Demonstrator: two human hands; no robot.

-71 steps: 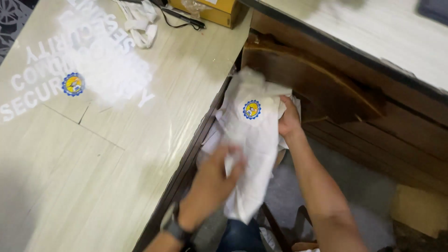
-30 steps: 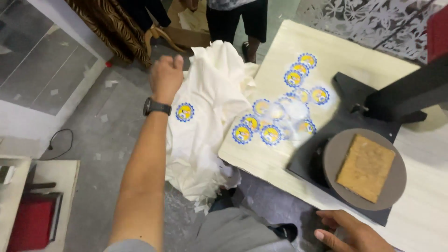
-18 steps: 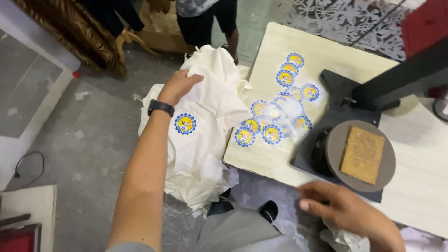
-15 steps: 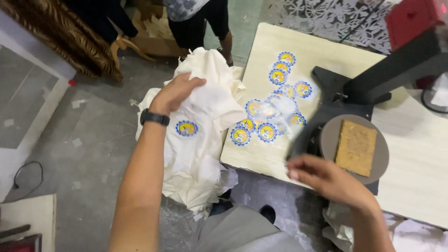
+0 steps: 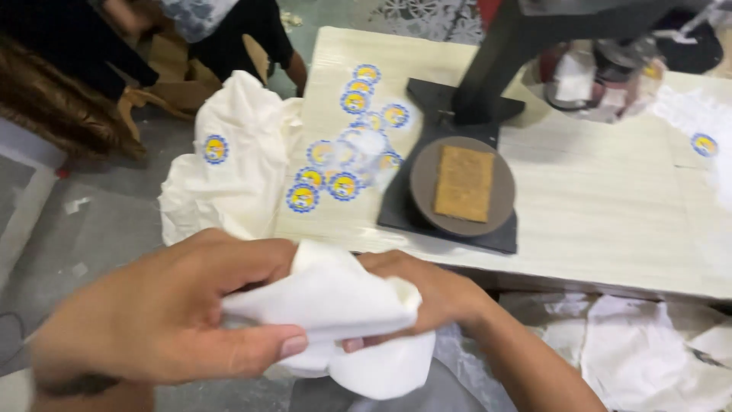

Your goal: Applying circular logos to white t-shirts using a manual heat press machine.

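Observation:
Both hands hold one bunched piece of white cloth (image 5: 343, 305) low in front of me. My left hand (image 5: 168, 309) grips its left side with thumb and fingers closed over the fabric. From the right, my right hand (image 5: 423, 294) holds the same cloth, partly hidden behind it. Beyond them a heap of white garments (image 5: 236, 168) with a round blue and yellow emblem drapes off the left end of the pale wooden table (image 5: 602, 214).
Several round blue and yellow printed emblems (image 5: 343, 145) lie on the table beside a black press (image 5: 465, 183) with a round plate and brown pad. More white cloth (image 5: 648, 351) lies under the table at right. A person (image 5: 229, 30) stands at the top left.
My left hand has left the garment heap and come down in front of me. My right hand has joined it, and both now hold a bunched white cloth.

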